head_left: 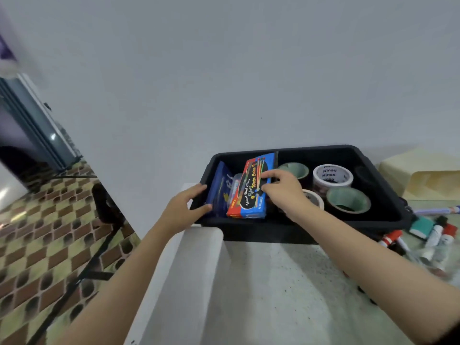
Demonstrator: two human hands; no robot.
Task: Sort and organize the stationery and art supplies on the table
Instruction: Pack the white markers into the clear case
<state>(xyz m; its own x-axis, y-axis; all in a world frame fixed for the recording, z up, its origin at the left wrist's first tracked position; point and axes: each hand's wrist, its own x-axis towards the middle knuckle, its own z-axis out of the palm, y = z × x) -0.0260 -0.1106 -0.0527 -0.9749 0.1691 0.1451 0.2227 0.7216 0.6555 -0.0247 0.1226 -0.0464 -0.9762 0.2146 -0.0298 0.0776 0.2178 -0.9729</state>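
A black plastic bin (pixel 388 200) stands on the table against the wall. In its left end a water colour box (pixel 251 192), red, blue and black, leans over a blue packet (pixel 219 188). My right hand (pixel 281 188) grips the box's right edge with curled fingers. My left hand (pixel 185 207) holds the bin's left rim, thumb inside against the blue packet. Several tape rolls fill the bin's right part: a white printed roll (pixel 332 176), two pale green rolls (pixel 348 200) (pixel 295 170), and one partly hidden under my right wrist.
Paint tubes and markers (pixel 433 240) lie loose on the table right of the bin, with a teal eraser block (pixel 422 226) and a purple pen (pixel 435 210). A cream container (pixel 428 175) stands at the back right. The table's left edge drops to a tiled floor.
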